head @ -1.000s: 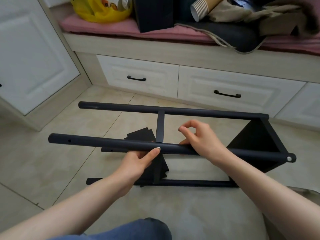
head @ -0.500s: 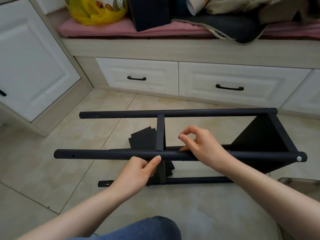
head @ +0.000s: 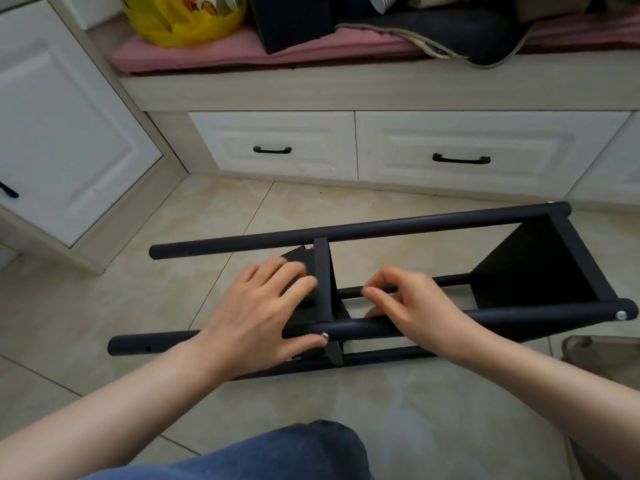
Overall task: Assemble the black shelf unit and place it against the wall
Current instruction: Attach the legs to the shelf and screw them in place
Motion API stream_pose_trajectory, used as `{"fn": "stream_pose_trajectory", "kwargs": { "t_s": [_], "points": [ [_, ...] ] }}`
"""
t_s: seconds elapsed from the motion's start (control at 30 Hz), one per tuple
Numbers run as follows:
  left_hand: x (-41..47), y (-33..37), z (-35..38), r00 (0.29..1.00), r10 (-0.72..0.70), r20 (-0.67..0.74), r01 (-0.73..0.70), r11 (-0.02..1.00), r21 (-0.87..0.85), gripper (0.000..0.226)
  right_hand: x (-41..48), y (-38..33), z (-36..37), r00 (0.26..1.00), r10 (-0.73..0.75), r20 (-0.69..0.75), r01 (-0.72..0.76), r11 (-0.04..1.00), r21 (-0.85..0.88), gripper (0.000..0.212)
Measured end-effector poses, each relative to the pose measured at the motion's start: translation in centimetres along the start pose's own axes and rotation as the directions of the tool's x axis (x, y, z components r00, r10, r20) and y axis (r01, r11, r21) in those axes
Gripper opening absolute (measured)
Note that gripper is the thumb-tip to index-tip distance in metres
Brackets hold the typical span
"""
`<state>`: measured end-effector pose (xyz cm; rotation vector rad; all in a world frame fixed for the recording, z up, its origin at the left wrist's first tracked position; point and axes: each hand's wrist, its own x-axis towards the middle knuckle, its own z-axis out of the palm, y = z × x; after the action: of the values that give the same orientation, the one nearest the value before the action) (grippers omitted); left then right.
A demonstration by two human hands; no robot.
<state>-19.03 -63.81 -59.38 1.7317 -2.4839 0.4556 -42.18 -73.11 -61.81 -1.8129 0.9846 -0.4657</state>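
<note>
While shelf frame is lying sideways on floor, long axis running left-right under both hands: left hand pressing flat, fingers straight, just left of crossbar; right hand curling just right of crossbar, hold indiscernible. Both sitting equally near crossbar.

This is a room in a home, most likely a bedroom or living space. A built-in window-seat platform in pale wood grain runs across the back, with white panelled drawers under it, each with a black bar handle. A matching white cupboard door stands at the left. A pink seat cushion lies on the platform and carries household clutter: a yellow plastic bag with packets inside, a black box, a stack of paper cups and a dark pad with pale trim. The floor is glossy beige tile.
</note>
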Motion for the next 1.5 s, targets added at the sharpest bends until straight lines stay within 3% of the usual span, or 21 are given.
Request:
{"fn": "stream_pose_trajectory", "kwargs": {
  "t_s": [0.1, 0.3, 0.43, 0.53, 0.6, 0.73, 0.83, 1.13, 1.33, 1.5],
  "points": [
    [0.0, -0.4, 0.5, 0.990, 0.074, 0.119, -0.065, 0.995, -0.077, 0.082, -1.2, 0.4, 0.2, 0.999, -0.011, 0.032, 0.012, 1.000, -0.006, 0.005],
    [-1.0, 0.3, 1.9, 0.966, 0.153, 0.208, -0.109, 0.972, -0.208, 0.080, -2.9, 0.7, 0.6, 0.994, 0.047, 0.096, -0.048, 0.999, 0.005, 0.003],
    [-2.4, 1.5, 2.6, 0.970, 0.165, 0.180, -0.111, 0.955, -0.277, 0.075, -3.2, 1.2, 0.9, 0.963, 0.186, 0.194, -0.188, 0.982, -0.008, 0.009],
    [-2.6, 1.9, 2.7, 0.973, 0.154, 0.171, -0.093, 0.943, -0.320, 0.074, -2.0, 1.7, 0.9, 0.907, 0.338, 0.251, -0.322, 0.941, -0.102, 0.017],
    [-2.6, 2.2, 2.7, 0.973, 0.147, 0.176, -0.081, 0.939, -0.334, 0.074, -1.3, 2.0, 0.9, 0.877, 0.372, 0.303, -0.334, 0.927, -0.172, 0.022],
    [-2.8, 2.5, 2.8, 0.976, 0.139, 0.166, -0.077, 0.939, -0.336, 0.074, -0.4, 2.2, 1.6, 0.853, 0.344, 0.394, -0.305, 0.939, -0.159, 0.019],
    [-2.9, 2.6, 2.9, 0.979, 0.139, 0.150, -0.080, 0.935, -0.345, 0.074, 0.6, 2.3, 2.3, 0.831, 0.328, 0.449, -0.339, 0.939, -0.060, 0.011],
    [-2.8, 2.7, 2.9, 0.981, 0.130, 0.141, -0.071, 0.929, -0.362, 0.074, 2.3, 2.8, 4.5, 0.752, 0.342, 0.564, -0.422, 0.906, 0.014, 0.003],
    [-3.0, 2.6, 3.2, 0.984, 0.130, 0.122, -0.075, 0.922, -0.380, 0.076, 2.7, 2.7, 4.2, 0.668, 0.330, 0.667, -0.525, 0.844, 0.108, 0.008],
    [-2.9, 2.6, 3.3, 0.983, 0.136, 0.121, -0.079, 0.918, -0.389, 0.076, 2.7, 2.4, 4.1, 0.639, 0.334, 0.693, -0.498, 0.866, 0.042, 0.019]
  ]
}}
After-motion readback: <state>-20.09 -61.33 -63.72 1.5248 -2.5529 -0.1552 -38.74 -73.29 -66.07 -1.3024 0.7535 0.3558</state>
